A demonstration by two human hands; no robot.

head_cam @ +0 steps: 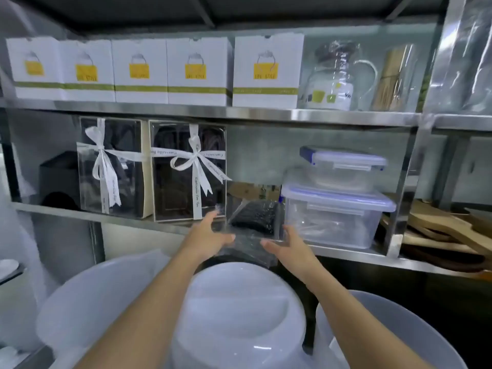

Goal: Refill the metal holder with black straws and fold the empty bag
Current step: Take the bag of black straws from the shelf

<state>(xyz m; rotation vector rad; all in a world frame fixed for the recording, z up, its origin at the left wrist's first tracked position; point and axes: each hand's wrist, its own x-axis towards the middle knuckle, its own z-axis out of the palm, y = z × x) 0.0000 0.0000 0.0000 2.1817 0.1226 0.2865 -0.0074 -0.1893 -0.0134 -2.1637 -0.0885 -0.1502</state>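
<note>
A clear plastic bag of black straws lies on the middle steel shelf, between a ribboned gift box and stacked plastic containers, its near end hanging over the shelf edge. My left hand is on the bag's left side, with the fingers spread and touching the plastic. On the bag's right side, my right hand has its fingers apart against the wrap. Neither hand has closed around it. No metal holder is in view.
Two clear gift boxes with white ribbons stand left of the bag. Stacked lidded plastic containers sit to its right. White boxes line the upper shelf. White plastic basins lie below my arms. Wooden boards are at far right.
</note>
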